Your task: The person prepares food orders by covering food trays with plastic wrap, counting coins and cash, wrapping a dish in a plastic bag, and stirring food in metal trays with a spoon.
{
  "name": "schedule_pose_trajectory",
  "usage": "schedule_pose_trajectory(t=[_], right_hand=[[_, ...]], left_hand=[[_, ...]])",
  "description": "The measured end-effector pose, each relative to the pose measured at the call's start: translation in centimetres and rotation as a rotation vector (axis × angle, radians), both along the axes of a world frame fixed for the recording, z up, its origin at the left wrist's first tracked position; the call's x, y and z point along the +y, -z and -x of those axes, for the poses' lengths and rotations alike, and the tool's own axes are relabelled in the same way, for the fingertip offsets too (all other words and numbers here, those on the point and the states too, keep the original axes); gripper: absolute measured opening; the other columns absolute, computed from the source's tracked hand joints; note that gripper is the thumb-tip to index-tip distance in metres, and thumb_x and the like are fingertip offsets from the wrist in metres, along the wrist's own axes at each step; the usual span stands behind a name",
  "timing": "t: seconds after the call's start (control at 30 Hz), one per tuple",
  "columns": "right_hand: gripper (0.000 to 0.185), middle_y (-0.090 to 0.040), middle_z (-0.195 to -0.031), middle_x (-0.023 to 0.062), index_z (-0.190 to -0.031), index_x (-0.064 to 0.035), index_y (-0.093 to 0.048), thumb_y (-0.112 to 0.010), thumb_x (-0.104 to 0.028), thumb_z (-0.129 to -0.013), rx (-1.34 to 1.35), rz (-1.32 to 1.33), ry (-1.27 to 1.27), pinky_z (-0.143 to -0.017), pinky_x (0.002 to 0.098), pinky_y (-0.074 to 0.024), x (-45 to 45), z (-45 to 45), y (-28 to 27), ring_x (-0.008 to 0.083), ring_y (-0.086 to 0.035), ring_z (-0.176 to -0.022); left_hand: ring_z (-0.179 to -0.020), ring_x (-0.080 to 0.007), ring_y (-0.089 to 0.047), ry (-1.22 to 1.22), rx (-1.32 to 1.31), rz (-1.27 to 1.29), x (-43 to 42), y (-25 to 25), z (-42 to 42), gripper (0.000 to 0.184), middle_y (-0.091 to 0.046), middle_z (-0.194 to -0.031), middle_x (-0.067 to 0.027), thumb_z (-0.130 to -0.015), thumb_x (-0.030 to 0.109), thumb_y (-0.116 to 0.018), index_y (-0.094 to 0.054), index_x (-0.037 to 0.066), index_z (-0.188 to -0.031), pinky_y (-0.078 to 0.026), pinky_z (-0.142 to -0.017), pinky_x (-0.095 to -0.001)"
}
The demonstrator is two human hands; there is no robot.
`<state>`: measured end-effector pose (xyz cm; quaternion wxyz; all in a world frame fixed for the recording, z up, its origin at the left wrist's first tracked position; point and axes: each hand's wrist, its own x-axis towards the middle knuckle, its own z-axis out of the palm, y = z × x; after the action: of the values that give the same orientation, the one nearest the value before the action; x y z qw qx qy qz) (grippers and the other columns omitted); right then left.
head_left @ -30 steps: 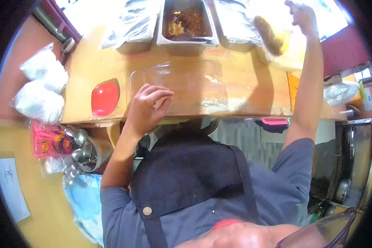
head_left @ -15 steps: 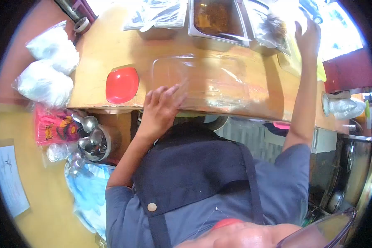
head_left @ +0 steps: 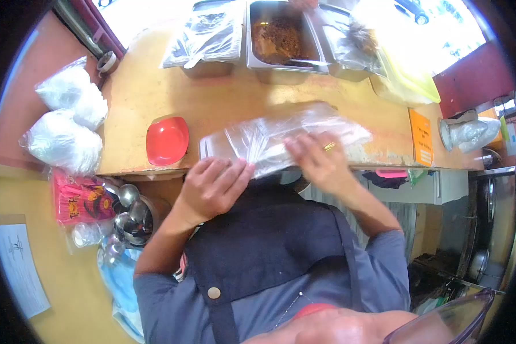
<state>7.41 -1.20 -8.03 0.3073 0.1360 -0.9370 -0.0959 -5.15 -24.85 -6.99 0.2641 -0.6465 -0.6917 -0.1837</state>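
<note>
A clear plastic bag or sheet lies crinkled at the front edge of the wooden counter, partly lifted. My left hand has its fingers pressed together on the near left edge of the plastic. My right hand, with a ring on one finger, is blurred over the plastic's right part; its fingertips are smeared by motion. To the left of the plastic sits a red dish. Behind it stands a metal tray of brown food with a utensil at its near rim.
Plastic-covered trays flank the food tray, with a yellow-green item at the right. White filled bags hang at left above a container of ladles. An orange sign lies at the counter's right edge.
My right hand has come down from the upper right to the plastic. The plastic, flat before, is now crumpled and partly raised, and my left hand has closed on its edge.
</note>
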Motion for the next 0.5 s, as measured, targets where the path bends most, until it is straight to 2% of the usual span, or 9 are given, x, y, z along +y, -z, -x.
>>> schedule_pose_trajectory(t=[0.03,0.1,0.17,0.23,0.3,0.37,0.47,0.5], right_hand=[[0.04,-0.06,-0.097,0.0074,-0.11,-0.0081,-0.061,-0.065,-0.017,-0.072,-0.01,0.027,-0.003,-0.08,0.04,-0.0447,0.7,0.0,-2.1,0.0249,-0.058,-0.088],[0.037,-0.06,-0.091,0.0061,-0.108,-0.0084,-0.061,-0.063,-0.013,-0.071,-0.023,0.062,-0.02,-0.076,0.0381,-0.0453,2.3,0.0,-6.0,0.0225,-0.059,-0.087],[0.033,-0.06,-0.087,0.0059,-0.105,-0.0084,-0.06,-0.062,-0.012,-0.072,-0.105,0.08,0.041,-0.073,0.037,-0.046,3.3,-1.1,-9.5,0.0215,-0.059,-0.084],[0.028,-0.061,-0.084,0.0078,-0.104,-0.0067,-0.06,-0.063,-0.012,-0.077,-0.169,0.163,0.16,-0.069,0.0365,-0.0466,4.7,-2.5,-12.0,0.024,-0.06,-0.077],[0.026,-0.061,-0.079,0.009,-0.105,-0.0042,-0.059,-0.064,-0.013,-0.08,-0.183,0.324,0.289,-0.065,0.0354,-0.0466,6.5,-4.0,-12.8,0.0243,-0.059,-0.069],[0.027,-0.059,-0.075,0.0092,-0.106,-0.002,-0.058,-0.064,-0.012,-0.082,-0.238,0.507,0.459,-0.061,0.0333,-0.046,8.3,-5.7,-13.2,0.021,-0.058,-0.063],[0.028,-0.057,-0.07,0.0061,-0.107,0.0008,-0.057,-0.064,-0.007,-0.081,-0.247,0.729,0.543,-0.056,0.0275,-0.0435,12.2,-8.2,-11.8,0.0112,-0.054,-0.06],[0.029,-0.057,-0.07,0.0049,-0.108,0.0013,-0.057,-0.064,-0.005,-0.081,-0.239,0.835,0.558,-0.056,0.0259,-0.0427,13.1,-8.9,-11.4,0.0091,-0.053,-0.061]], left_hand=[[-0.082,-0.0196,-0.06,0.016,-0.011,-0.016,0.3,-1.8,0.0,0.028,-0.064,-0.095,-0.0049,-0.073,0.013,-0.064,-0.066,0.009,-0.101,-0.048,-0.071,-0.0344],[-0.08,-0.0215,-0.061,0.023,-0.193,0.041,1.5,-5.9,1.0,0.028,-0.065,-0.094,-0.0061,-0.075,0.014,-0.067,-0.065,0.009,-0.103,-0.049,-0.074,-0.0352],[-0.088,-0.0264,-0.061,0.108,-0.357,-0.131,4.1,-9.5,2.7,0.027,-0.066,-0.096,-0.0089,-0.077,0.014,-0.07,-0.066,0.008,-0.103,-0.048,-0.078,-0.0371],[-0.091,-0.0276,-0.059,0.13,-0.266,-0.311,7.0,-11.1,6.1,0.029,-0.066,-0.095,-0.0107,-0.077,0.017,-0.071,-0.066,0.006,-0.103,-0.047,-0.08,-0.0374],[-0.076,-0.0245,-0.06,0.193,0.046,-0.568,13.1,-10.9,9.7,0.027,-0.066,-0.084,-0.0077,-0.075,0.023,-0.071,-0.068,0.013,-0.101,-0.048,-0.072,-0.034],[-0.136,-0.0346,-0.019,0.153,0.033,-0.171,18.0,-9.7,11.9,0.075,-0.034,-0.141,-0.0118,-0.078,0.02,-0.066,-0.028,0.021,-0.143,-0.023,-0.111,-0.0439],[-0.114,-0.035,-0.046,0.105,0.168,-0.395,21.9,-11.7,10.7,0.066,-0.038,-0.133,-0.016,-0.079,0.011,-0.061,-0.036,0.019,-0.139,-0.038,-0.101,-0.0431],[-0.111,-0.0343,-0.047,0.055,0.175,-0.439,23.4,-12.2,10.7,0.057,-0.042,-0.129,-0.0152,-0.078,0.012,-0.061,-0.043,0.017,-0.132,-0.039,-0.099,-0.0422]])
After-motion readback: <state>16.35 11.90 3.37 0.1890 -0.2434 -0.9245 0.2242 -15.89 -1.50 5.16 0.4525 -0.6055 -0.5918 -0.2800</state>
